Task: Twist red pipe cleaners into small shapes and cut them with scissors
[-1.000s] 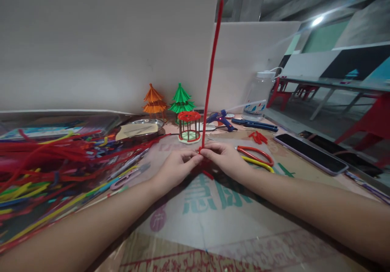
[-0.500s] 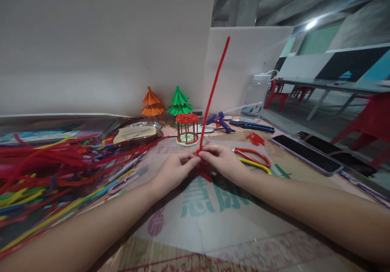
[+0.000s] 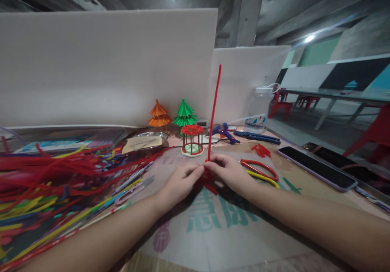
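A white partition [image 3: 106,69] stood behind the cluttered desk [image 3: 313,187]. Near the middle, the left hand's grip [image 3: 179,182] and the right hand's grip [image 3: 230,172] met, thumbs and fingers pinched on the lower end of a red pipe cleaner [image 3: 214,113], which rose nearly upright, leaning slightly right. Just beyond stood a red-topped pavilion frame [image 3: 192,130], with orange [image 3: 158,113] and green [image 3: 184,113] tiered-roof models behind. A red-and-yellow-handled tool [image 3: 262,167] lay beside the right wrist; loose pipe cleaners [image 3: 57,170] were heaped at left.
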The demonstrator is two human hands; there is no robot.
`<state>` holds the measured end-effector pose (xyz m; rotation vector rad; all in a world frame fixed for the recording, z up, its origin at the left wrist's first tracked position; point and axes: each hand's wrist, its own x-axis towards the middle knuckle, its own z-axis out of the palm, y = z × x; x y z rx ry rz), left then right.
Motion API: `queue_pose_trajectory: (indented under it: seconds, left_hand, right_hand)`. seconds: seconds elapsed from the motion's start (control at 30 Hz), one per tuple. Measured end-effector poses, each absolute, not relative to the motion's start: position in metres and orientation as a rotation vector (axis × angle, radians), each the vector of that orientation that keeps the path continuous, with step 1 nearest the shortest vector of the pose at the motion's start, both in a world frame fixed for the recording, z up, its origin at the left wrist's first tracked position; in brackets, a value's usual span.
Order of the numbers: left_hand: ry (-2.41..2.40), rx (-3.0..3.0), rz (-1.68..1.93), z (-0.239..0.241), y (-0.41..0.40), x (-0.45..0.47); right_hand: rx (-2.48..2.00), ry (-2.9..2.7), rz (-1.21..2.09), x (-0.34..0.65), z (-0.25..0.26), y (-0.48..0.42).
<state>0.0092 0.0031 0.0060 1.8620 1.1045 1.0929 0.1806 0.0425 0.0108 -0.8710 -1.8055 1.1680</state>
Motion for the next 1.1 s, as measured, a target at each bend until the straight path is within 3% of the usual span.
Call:
queue_pose_trajectory:
  seconds: [1.1]
  left_hand:
    - [1.223, 2.064, 1.146, 0.0078, -0.0021, 0.0082]
  right_hand:
    - [-0.854, -1.774, 1.287, 0.1796, 0.0086, 0.0383]
